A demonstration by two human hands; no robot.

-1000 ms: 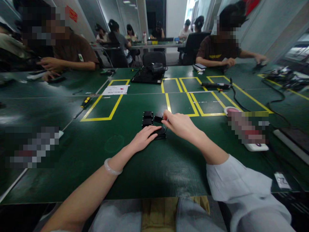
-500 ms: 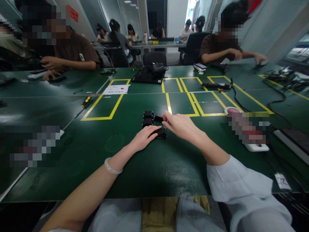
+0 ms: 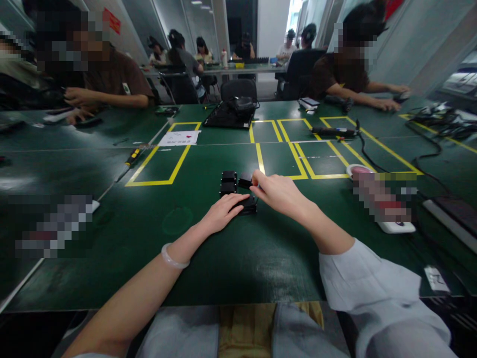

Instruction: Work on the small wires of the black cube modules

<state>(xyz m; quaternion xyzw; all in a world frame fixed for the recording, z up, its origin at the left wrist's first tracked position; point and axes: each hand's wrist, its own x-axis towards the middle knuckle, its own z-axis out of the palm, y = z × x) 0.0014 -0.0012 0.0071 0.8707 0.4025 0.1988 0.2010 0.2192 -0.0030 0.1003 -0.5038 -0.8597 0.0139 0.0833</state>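
Note:
Several small black box-shaped parts [image 3: 228, 188] sit in a cluster on the green table in front of me. My left hand [image 3: 225, 209] lies over the nearest black block [image 3: 249, 205], its fingers stretched out along the top. Just beyond those fingertips, my right hand [image 3: 276, 191] is closed in a pinch beside another black block [image 3: 245, 180]. A thin dark line shows below the pinching fingers, but what they hold is too small to make out. Part of the nearest block is hidden under my left hand.
Yellow tape outlines [image 3: 173, 182] mark the table. A yellow-black screwdriver [image 3: 133, 157] lies left, a black corded tool [image 3: 335, 132] at the far right. A white-edged phone-like object [image 3: 398, 227] lies right, near cables [image 3: 441, 117]. Co-workers sit opposite; a black panel [image 3: 223, 117] lies between them.
My hands and the black blocks look almost unmoved. Across the table at the right, a co-worker's hands have shifted, with one now lower and farther right.

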